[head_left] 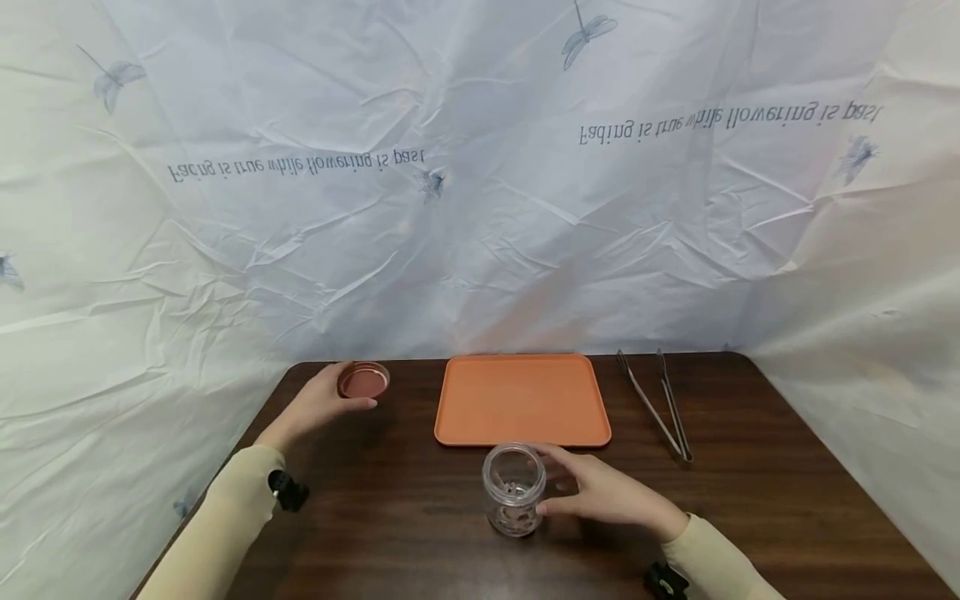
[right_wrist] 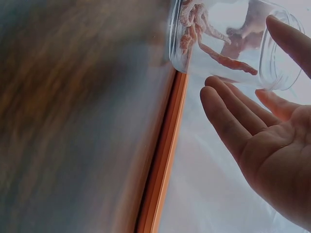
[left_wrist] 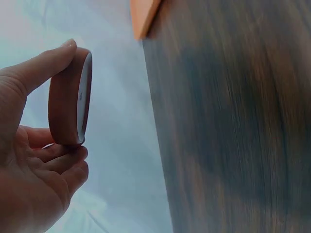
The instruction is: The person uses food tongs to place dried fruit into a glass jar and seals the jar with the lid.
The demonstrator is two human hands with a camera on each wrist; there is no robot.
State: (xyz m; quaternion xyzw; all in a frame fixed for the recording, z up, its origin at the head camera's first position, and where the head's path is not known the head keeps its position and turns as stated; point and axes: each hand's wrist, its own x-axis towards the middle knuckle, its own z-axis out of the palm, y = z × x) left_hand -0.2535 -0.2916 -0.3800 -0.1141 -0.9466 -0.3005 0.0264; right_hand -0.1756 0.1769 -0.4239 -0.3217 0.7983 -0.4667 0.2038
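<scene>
My left hand holds a round reddish-brown jar lid at the far left of the table. In the left wrist view, the thumb presses one edge of the lid and the fingers support the opposite edge. A clear glass jar, without its lid, stands upright in front of the tray. Reddish, knobbly strips lie inside it. My right hand holds the jar from the right, with thumb and index finger at either side of its neck. The other fingers extend beside the glass.
An orange tray lies at the back middle of the dark wooden table. Metal tongs rest to its right, their jaws spread toward the back. A white printed sheet hangs behind and at both sides.
</scene>
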